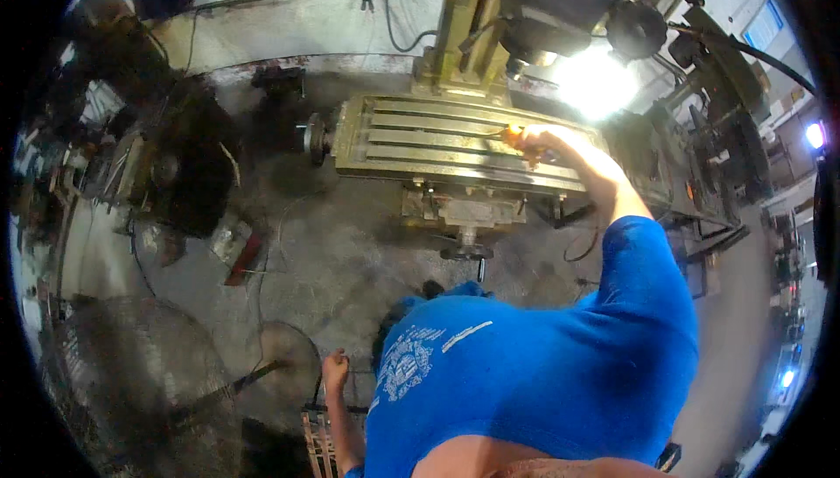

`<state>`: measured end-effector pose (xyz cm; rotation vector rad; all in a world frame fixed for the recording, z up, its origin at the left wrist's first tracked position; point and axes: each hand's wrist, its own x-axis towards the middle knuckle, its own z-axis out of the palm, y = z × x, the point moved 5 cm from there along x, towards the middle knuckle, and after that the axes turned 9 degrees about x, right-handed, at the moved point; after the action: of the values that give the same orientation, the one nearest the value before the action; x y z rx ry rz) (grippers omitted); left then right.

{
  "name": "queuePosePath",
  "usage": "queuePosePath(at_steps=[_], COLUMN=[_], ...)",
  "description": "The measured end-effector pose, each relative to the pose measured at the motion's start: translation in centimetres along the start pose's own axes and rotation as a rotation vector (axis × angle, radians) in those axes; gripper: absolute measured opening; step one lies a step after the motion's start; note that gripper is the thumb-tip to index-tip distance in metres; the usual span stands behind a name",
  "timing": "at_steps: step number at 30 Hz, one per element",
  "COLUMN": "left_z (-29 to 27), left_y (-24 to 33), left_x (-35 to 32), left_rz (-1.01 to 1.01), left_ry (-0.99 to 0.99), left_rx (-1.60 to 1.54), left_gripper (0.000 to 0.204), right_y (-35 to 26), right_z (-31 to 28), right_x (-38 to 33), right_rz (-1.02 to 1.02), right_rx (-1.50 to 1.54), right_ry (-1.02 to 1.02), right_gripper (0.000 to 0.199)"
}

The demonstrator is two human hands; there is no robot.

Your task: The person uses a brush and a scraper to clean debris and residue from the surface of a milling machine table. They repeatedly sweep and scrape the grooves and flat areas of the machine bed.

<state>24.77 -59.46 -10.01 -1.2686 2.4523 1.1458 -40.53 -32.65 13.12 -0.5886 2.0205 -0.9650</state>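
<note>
Right arm fully extended forward; right hand (531,141) lies on the slotted machine table (411,132) at its right portion, fingers closed around an orange-handled tool (514,134). Left arm hangs low; left hand (334,371) loosely curled beside a ribbed metal frame (317,443), grip indeterminate.

Your milling machine table (446,141) is worn, yellowish painted metal; the concrete floor (350,250) looks rough, grey, matt.

You stand on a stained grey concrete floor (350,250), a pale wall (306,18) far ahead and a glaring lamp (595,82) far right.
</note>
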Motion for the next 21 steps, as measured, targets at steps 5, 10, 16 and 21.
queuePosePath(at_steps=[5, 10, 16, 21], left_z=[-0.8, 0.9, 1.2, 3.5], left_y=[1.1, -3.3, -4.2, -5.2], left_x=[-0.9, -2.4, -6.4, -8.2], left_rz=[-0.098, -0.135, -0.200, -0.246], left_ry=[-0.029, 0.082, 0.143, 0.210], left_rx=[-0.134, -0.004, -0.132, -0.209], left_gripper=[0.032, 0.031, 0.029, 0.028], right_y=[-1.2, -13.1, -19.7, -16.6], right_z=[7.2, 16.5, 17.7, 22.1], right_x=[15.2, 16.4, 13.5, 1.9], right_rz=[-0.155, -0.118, -0.187, -0.046], right_rx=[-0.200, -0.207, -1.097, -1.257], right_ry=[-0.236, -0.256, -0.049, -0.004], right_gripper=[0.020, 0.020, 0.025, 0.033])
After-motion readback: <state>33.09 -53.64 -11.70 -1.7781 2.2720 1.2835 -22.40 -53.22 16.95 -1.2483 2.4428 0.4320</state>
